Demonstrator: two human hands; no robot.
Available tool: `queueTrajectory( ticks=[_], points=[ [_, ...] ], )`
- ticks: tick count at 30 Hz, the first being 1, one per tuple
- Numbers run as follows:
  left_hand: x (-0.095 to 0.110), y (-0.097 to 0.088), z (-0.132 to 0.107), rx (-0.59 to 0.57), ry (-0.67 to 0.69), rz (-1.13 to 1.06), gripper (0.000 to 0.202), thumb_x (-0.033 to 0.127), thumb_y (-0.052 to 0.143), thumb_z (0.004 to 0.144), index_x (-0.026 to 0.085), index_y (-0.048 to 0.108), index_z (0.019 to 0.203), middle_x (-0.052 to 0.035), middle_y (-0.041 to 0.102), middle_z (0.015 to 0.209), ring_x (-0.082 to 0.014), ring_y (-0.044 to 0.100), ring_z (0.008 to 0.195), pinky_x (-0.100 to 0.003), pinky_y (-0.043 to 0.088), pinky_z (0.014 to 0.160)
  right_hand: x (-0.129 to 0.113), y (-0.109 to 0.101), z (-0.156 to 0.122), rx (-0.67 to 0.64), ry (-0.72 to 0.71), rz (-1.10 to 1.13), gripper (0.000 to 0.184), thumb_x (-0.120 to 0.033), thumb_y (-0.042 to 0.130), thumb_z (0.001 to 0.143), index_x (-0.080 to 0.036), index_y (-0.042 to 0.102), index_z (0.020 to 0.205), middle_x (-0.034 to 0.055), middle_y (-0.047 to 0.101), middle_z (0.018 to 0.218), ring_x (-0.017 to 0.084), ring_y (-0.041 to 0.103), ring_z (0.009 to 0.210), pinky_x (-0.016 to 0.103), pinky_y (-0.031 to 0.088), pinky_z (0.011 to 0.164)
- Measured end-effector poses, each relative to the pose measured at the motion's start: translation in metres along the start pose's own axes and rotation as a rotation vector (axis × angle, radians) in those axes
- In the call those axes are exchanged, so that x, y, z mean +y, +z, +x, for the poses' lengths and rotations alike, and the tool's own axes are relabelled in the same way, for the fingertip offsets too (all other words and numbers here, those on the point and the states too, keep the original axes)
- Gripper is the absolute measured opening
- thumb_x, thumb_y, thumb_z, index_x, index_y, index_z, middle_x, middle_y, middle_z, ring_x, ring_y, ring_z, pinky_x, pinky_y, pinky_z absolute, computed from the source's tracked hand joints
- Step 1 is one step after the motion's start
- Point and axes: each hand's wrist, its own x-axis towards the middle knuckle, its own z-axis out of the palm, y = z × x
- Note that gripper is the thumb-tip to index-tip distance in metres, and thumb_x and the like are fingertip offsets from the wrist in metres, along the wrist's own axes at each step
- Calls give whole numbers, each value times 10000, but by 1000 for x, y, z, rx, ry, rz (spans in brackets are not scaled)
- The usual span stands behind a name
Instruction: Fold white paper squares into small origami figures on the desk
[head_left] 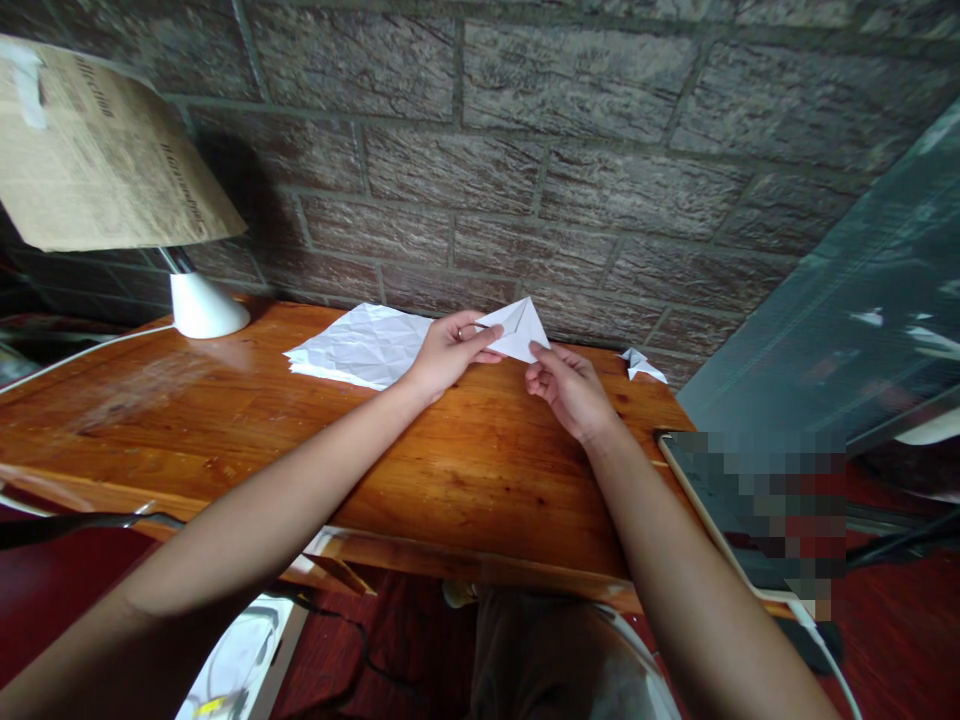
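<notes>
A folded white paper piece [519,326], triangular in shape, is held a little above the far side of the wooden table [300,420]. My left hand [448,352] pinches its left edge between thumb and fingers. My right hand [566,385] grips its lower right edge with the fingertips. Both forearms reach forward across the tabletop.
Crumpled white sheets [364,345] lie just left of my left hand. A small folded paper figure [641,365] sits near the table's far right corner. A lamp with a white base [202,305] and paper-covered shade [97,160] stands at the far left. A brick wall [525,150] rises behind.
</notes>
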Motion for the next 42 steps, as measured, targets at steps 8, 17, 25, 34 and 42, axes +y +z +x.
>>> queueTrajectory(
  ticks=[8, 17, 25, 34, 42],
  points=[
    [2, 1, -2, -14, -80, -128, 356, 319, 899, 631, 143, 695, 864, -7, 712, 803, -123, 699, 754, -254, 634, 705, -1, 0, -1, -14, -24, 10, 320, -409, 892, 616, -191, 665, 672, -33, 643, 573, 72, 513, 513, 212, 393, 516],
    [-3, -4, 2, -51, -79, -122, 298, 239, 831, 670, 169, 700, 927, -12, 724, 844, -152, 715, 839, -294, 644, 760, -1, 3, -2, 28, -132, -122, 315, -453, 824, 696, -203, 643, 629, -31, 612, 580, 79, 480, 508, 239, 381, 510],
    [-3, -5, 3, -59, -80, -115, 228, 196, 786, 676, 152, 689, 877, -23, 723, 885, -156, 709, 867, -328, 643, 819, 3, 0, -1, 13, -200, -195, 266, -452, 791, 742, -207, 698, 695, -31, 639, 595, 81, 500, 511, 233, 394, 514],
    [-5, -1, 0, 50, -12, -11, 315, 221, 787, 742, 187, 620, 1006, 10, 704, 883, -139, 714, 879, -346, 622, 873, 2, 2, -4, -26, -229, -276, 281, -467, 808, 742, -212, 736, 836, -1, 735, 709, 99, 558, 539, 245, 433, 536],
    [-14, -5, 3, 82, 161, 125, 388, 342, 838, 703, 197, 497, 817, 28, 660, 861, -118, 675, 766, -313, 610, 791, 4, 3, -6, -49, -214, -325, 302, -488, 805, 748, -208, 718, 824, 14, 770, 766, 102, 607, 556, 233, 454, 541]
  ],
)
